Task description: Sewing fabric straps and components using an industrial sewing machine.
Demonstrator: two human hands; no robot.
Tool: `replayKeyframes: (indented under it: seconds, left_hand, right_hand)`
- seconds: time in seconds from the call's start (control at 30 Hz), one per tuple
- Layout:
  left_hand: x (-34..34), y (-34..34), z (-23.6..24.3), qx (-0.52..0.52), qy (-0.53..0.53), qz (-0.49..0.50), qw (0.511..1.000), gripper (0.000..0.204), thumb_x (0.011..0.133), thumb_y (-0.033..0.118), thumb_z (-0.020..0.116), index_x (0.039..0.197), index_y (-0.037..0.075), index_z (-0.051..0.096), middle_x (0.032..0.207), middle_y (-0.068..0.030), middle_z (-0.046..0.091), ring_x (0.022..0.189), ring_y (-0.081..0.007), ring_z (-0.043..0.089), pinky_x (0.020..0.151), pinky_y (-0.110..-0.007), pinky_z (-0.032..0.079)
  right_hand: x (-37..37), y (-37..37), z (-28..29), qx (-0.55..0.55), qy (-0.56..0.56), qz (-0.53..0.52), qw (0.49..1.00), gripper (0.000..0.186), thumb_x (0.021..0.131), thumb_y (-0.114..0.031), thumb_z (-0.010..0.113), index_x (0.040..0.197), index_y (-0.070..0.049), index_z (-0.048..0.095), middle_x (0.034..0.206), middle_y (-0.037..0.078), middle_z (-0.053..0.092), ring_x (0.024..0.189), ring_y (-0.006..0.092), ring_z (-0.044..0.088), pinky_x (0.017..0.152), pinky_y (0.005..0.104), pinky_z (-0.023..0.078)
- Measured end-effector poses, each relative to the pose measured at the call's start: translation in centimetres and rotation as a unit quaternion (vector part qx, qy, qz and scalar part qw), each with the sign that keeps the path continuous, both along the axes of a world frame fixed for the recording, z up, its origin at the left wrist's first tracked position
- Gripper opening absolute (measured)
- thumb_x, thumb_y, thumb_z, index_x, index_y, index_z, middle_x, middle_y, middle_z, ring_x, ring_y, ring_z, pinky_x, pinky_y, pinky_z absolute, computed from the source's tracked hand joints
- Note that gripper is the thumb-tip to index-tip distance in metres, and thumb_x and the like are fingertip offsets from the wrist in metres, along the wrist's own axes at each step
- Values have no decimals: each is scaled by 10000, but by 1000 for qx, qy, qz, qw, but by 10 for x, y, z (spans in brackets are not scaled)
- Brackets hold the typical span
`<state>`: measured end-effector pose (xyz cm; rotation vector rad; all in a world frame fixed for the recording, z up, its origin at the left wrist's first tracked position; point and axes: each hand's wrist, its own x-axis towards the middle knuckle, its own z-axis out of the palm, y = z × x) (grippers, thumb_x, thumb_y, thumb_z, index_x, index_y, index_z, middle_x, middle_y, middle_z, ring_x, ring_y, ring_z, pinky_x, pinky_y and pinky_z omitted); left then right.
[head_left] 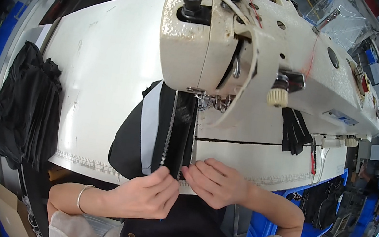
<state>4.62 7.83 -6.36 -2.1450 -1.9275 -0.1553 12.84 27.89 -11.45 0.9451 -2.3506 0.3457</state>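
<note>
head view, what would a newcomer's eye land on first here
Probably the big cream sewing machine, looming across the top centre and right. Below it, the left hand and right hand pinch the near end of the pale-striped black fabric. A bunched black pile stands out at the left edge of the white tabletop.

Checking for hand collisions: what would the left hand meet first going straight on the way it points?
The left hand would probably meet the right hand across the black fabric; depth is unclear.
</note>
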Motion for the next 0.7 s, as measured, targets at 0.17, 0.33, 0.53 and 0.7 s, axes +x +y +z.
replayKeyframes:
  seconds: [0.17,0.33,0.53,0.7]
  left_hand:
    - [19,-16,-31,122,-22,123,985,196,575,90,566,735,-8,625,679,-32,460,633,-167,470,731,-310,464]
    - [21,-10,-42,225,-16,123,966,191,598,73,595,773,10,642,694,-16,466,659,-164,495,698,-284,461]
    - [16,-7,-36,233,-98,135,958,285,590,-2,626,873,-28,652,803,-91,585,698,-217,539,668,-328,473]
    - [-27,-13,-12,230,-490,283,792,326,660,-108,530,936,-6,670,846,-105,602,703,-177,575,636,-257,456]
  right_hand:
    - [4,-4,-3,-33,9,-41,999,275,696,-81,627,943,37,652,925,99,604,844,206,582,681,300,490]
    - [4,-6,0,-66,8,-42,997,240,722,-77,623,935,33,643,938,104,603,871,210,589,659,288,483]
    - [3,-6,-1,-77,29,-38,996,196,726,-67,617,896,25,650,929,108,608,877,211,598,654,285,481]
    - [12,-4,-12,-9,-62,-3,998,244,687,-83,609,897,40,625,938,110,602,913,231,581,756,303,486]
